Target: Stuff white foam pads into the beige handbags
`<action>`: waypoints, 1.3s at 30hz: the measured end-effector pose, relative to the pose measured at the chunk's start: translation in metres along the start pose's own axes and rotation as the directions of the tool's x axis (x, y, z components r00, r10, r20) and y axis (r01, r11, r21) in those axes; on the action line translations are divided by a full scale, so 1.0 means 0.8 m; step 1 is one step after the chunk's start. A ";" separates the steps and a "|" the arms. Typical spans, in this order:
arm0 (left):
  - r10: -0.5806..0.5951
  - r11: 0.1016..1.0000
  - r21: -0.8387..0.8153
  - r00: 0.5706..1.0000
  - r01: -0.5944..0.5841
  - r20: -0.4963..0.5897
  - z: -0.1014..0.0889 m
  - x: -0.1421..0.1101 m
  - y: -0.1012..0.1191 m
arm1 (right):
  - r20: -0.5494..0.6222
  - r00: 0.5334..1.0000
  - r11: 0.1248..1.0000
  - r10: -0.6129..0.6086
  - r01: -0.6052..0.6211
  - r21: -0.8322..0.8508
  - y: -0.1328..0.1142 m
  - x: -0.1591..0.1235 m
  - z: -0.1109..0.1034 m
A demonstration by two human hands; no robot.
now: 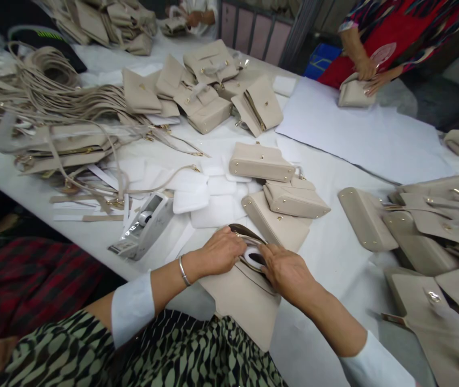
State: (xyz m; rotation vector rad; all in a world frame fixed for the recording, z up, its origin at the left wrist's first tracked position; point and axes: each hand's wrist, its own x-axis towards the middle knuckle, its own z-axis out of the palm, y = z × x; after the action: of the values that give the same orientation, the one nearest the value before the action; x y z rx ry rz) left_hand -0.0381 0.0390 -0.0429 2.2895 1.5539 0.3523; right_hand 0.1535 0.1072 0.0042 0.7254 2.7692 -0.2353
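Note:
In front of me lies a beige handbag, its flap hanging toward me and its mouth pulled apart. My left hand grips the left side of the opening, fingers curled over the edge. On the opposite side my right hand holds the rim, its fingertips partly inside. A white piece shows within the bag between my hands; what it is I cannot make out. Just beyond lie more beige handbags and a heap of white padded pieces.
A grey and white tape dispenser stands left of my hands. Beige straps pile up at the far left. More handbags crowd the right side. Across the table, a person in a red apron handles a small bag by a white sheet.

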 end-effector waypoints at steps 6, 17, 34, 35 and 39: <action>-0.024 1.000 -0.006 0.999 0.024 0.027 -0.004 0.004 0.000 | 0.082 0.995 0.995 -0.054 0.047 0.083 0.006 0.009 0.002; -0.038 0.999 0.018 0.999 0.039 -0.014 -0.002 0.001 0.003 | 0.102 0.995 0.996 0.001 0.007 -0.086 0.012 0.027 0.022; -0.068 0.992 0.103 0.995 0.076 -0.078 0.014 -0.008 0.008 | 0.432 0.902 0.998 -0.006 0.034 -0.057 -0.009 0.047 0.004; -0.063 0.992 0.100 0.995 0.071 -0.078 0.013 -0.009 0.008 | 0.447 0.895 0.997 -0.009 0.040 -0.060 -0.011 0.047 0.003; -0.013 0.996 0.086 0.996 0.021 -0.091 0.012 -0.013 0.012 | 0.514 0.856 0.992 -0.051 0.102 -0.071 -0.015 0.049 -0.004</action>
State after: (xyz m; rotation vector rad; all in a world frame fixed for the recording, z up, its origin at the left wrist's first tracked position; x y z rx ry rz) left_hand -0.0300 0.0247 -0.0476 2.3544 1.6620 0.3962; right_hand 0.1138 0.1155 -0.0032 0.4442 2.2799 -0.2641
